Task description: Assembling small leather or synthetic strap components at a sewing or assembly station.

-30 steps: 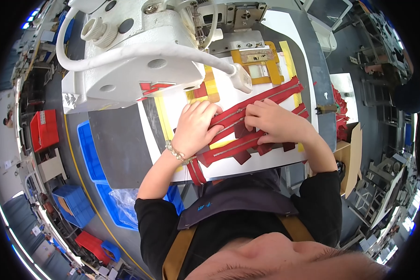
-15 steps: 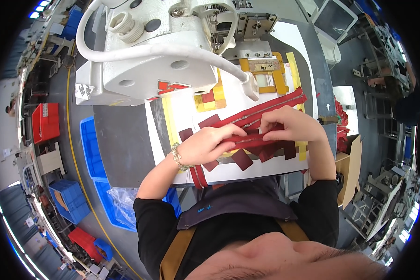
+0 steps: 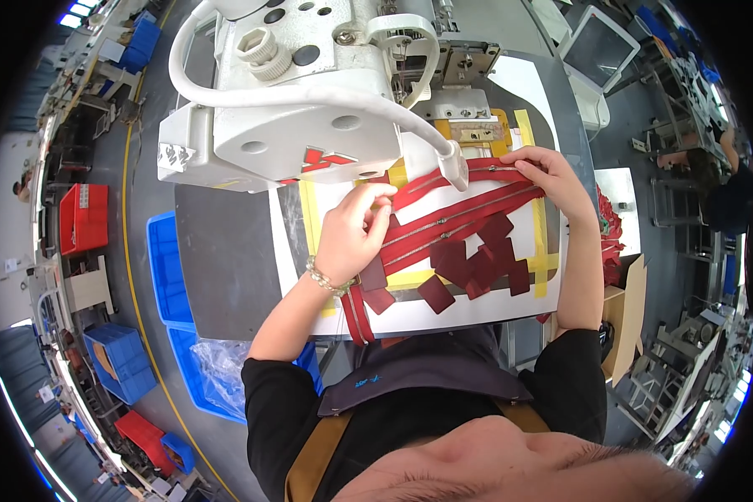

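A red zipper strip with metal teeth stretches between my two hands near the sewing machine head. At its right end my right hand pinches it between thumb and fingers. My left hand, wearing a bead bracelet, has its fingers curled at the strip's left end; the fingertips partly hide the contact. Nearer me, more red zippers lie side by side on the white sheet. Several dark red fabric pieces are scattered below them. Another short zipper hangs over the table's front edge beside my left wrist.
The white sewing machine overhangs the far left, its thick cable arching close above the zipper. A yellow frame sits under the machine. Blue bins stand left of the table; a red heap and cardboard box are at right.
Both hands have moved apart, my right hand far and to the right. One zipper strip has shifted away from me, toward the machine, uncovering the fabric pieces and other zippers.
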`<state>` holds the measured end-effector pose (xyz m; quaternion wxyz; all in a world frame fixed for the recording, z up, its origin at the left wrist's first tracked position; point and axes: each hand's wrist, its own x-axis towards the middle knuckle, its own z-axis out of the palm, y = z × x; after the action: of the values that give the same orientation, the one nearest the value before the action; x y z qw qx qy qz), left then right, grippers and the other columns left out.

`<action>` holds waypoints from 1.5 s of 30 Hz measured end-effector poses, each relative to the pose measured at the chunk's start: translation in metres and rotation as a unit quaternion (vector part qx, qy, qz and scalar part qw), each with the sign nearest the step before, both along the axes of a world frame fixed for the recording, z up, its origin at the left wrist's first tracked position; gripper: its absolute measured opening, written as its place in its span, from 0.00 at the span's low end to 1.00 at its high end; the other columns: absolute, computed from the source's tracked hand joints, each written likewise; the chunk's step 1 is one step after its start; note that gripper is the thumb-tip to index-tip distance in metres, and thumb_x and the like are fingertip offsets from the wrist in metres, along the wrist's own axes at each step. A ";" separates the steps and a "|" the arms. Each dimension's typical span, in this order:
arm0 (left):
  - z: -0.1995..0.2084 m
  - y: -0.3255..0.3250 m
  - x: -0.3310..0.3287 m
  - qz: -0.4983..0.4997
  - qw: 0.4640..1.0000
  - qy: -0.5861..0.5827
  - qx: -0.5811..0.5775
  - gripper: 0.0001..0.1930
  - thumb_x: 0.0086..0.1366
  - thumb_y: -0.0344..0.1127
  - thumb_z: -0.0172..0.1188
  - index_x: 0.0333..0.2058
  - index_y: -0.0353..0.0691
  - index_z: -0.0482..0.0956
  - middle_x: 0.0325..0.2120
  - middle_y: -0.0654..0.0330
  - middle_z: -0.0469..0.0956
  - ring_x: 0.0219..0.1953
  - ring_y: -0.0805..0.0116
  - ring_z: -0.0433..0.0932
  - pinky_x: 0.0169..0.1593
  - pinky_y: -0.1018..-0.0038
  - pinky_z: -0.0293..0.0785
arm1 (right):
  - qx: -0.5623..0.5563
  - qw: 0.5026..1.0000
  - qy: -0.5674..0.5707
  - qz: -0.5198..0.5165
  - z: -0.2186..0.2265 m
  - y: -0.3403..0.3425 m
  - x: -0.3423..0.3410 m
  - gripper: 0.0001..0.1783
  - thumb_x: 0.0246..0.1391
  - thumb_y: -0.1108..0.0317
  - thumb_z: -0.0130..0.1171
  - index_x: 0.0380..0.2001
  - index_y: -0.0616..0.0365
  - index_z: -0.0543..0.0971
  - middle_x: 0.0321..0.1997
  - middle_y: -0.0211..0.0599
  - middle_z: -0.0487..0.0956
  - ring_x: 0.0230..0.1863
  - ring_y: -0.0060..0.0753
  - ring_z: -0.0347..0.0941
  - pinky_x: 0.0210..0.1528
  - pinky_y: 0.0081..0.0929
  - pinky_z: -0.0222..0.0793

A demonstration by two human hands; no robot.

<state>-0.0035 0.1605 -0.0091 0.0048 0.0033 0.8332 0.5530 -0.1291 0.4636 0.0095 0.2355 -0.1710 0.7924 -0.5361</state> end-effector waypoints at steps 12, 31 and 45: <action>-0.006 0.018 0.008 -0.106 0.880 0.275 -0.372 0.17 0.52 0.41 0.64 0.40 0.40 0.77 0.46 0.55 0.75 0.49 0.61 0.74 0.52 0.67 0.65 | 0.042 0.999 0.024 0.001 -0.008 -0.006 -0.008 0.14 0.61 0.70 0.47 0.44 0.64 0.78 0.41 0.35 0.80 0.42 0.21 0.73 0.48 0.20 0.67; -0.021 0.022 0.012 -0.087 0.874 0.194 -0.438 0.35 0.53 0.57 0.61 0.54 0.39 0.69 0.55 0.41 0.67 0.58 0.52 0.66 0.60 0.61 0.59 | 0.186 0.919 0.346 -0.007 -0.008 -0.033 0.012 0.09 0.52 0.65 0.58 0.37 0.51 0.80 0.37 0.29 0.73 0.48 0.30 0.67 0.54 0.33 0.48; -0.010 0.007 0.010 -0.169 0.793 0.495 -0.314 0.09 0.49 0.35 0.67 0.29 0.41 0.78 0.19 0.70 0.67 0.22 0.75 0.66 0.28 0.77 0.62 | 0.098 0.899 0.420 0.074 -0.075 -0.121 -0.017 0.18 0.42 0.67 0.61 0.40 0.54 0.75 0.44 0.34 0.69 0.48 0.36 0.63 0.50 0.33 0.51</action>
<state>0.0068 0.1677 -0.0187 -0.3136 0.4158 0.8357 0.1743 -0.1458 0.3425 -0.0657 -0.0649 -0.4142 0.8515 -0.3149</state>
